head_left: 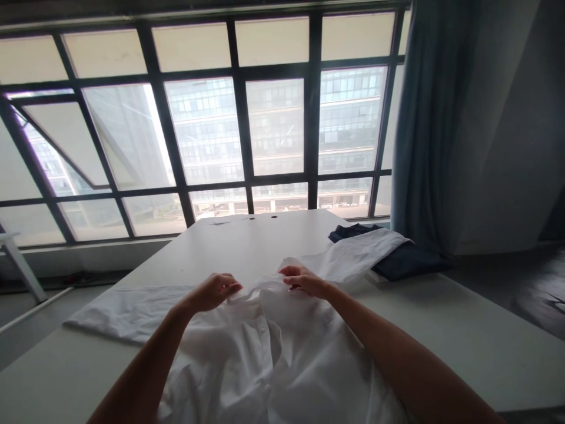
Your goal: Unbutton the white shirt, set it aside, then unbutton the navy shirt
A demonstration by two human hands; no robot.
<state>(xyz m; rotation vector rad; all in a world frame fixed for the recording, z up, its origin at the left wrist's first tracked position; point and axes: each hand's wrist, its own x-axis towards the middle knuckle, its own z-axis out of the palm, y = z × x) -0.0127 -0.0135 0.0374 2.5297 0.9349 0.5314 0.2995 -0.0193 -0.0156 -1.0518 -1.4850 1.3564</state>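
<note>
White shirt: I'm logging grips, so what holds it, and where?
Both hands pinch the white cotton shirt at its far top edge: left hand, right hand.

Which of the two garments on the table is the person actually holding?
The white shirt spread in front; both hands, left hand and right hand, pinch its top edge. The dark navy garment lies untouched at right.

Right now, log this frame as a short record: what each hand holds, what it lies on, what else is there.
left hand: pinching the shirt at its top edge
right hand: pinching the same edge
shirt: white, rumpled, sleeves spread to both sides
surface: table, pale
other: dark cloth at far right, partly under a sleeve
background: window, curtain
</note>
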